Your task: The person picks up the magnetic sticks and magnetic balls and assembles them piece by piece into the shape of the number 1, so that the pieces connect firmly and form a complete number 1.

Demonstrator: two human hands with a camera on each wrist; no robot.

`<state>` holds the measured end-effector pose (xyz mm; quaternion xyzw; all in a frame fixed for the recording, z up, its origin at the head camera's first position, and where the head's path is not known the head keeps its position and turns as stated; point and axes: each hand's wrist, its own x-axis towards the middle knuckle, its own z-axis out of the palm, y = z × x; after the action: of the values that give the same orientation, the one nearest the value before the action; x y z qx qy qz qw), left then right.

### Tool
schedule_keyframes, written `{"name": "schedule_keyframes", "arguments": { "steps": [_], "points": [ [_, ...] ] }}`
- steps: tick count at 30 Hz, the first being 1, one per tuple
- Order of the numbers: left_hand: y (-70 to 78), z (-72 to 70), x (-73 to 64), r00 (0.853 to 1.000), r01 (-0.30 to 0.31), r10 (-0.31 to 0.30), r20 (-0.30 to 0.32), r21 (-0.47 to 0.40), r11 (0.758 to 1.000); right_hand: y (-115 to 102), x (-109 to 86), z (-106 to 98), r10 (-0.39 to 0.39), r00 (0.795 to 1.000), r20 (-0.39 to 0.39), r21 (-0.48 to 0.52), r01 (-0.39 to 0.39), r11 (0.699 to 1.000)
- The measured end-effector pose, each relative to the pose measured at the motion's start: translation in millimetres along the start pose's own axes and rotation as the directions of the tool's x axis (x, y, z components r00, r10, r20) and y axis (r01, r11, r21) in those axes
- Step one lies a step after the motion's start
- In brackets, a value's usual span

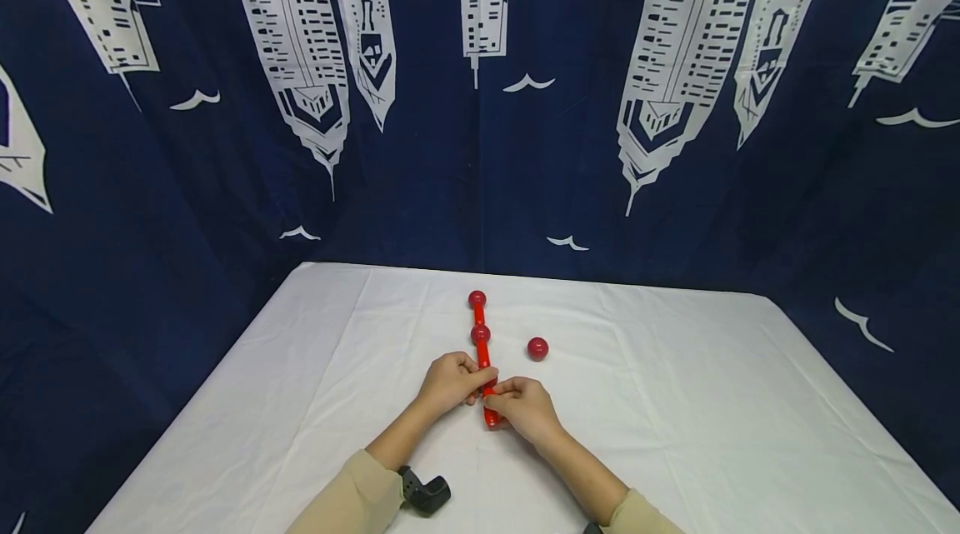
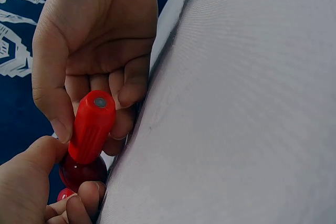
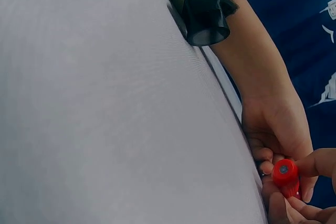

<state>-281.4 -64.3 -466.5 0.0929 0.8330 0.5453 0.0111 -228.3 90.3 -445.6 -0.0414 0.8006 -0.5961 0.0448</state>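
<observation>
My left hand [image 1: 448, 382] pinches a dark red ball [image 2: 79, 174] between thumb and fingers. With my right hand [image 1: 527, 409] I grip a short red rod [image 2: 92, 129] that meets this ball. The rod's near end shows a small silver disc. Beyond the left hand, a second red rod [image 1: 483, 352] leads away to another red ball [image 1: 481, 334]. From there a further rod [image 1: 479, 316] continues to a ball [image 1: 477, 299] at the far end, making a nearly straight line. In the head view, fingers hide much of the held ball.
A loose red ball [image 1: 537, 349] lies right of the line. Everything rests on a white-covered table [image 1: 675, 409]. A dark blue curtain [image 1: 480, 167] with white building prints hangs behind it. A black device [image 1: 426, 494] sits at the left sleeve.
</observation>
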Motion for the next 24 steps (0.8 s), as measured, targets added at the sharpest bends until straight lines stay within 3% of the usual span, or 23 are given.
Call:
{"name": "schedule_keyframes", "arguments": {
  "steps": [19,24],
  "points": [
    [2.4,-0.7,-1.4,1.0,0.002,-0.002,0.003,-0.003,1.0,4.8,3.4,1.1,0.023,0.999,-0.026,0.002,-0.023,1.0],
    [0.9,0.1,-1.3,1.0,0.0,0.0,-0.003,-0.012,1.0,6.8,-0.4,-0.4,0.061,0.998,0.022,0.052,-0.062,0.997]
  ]
}}
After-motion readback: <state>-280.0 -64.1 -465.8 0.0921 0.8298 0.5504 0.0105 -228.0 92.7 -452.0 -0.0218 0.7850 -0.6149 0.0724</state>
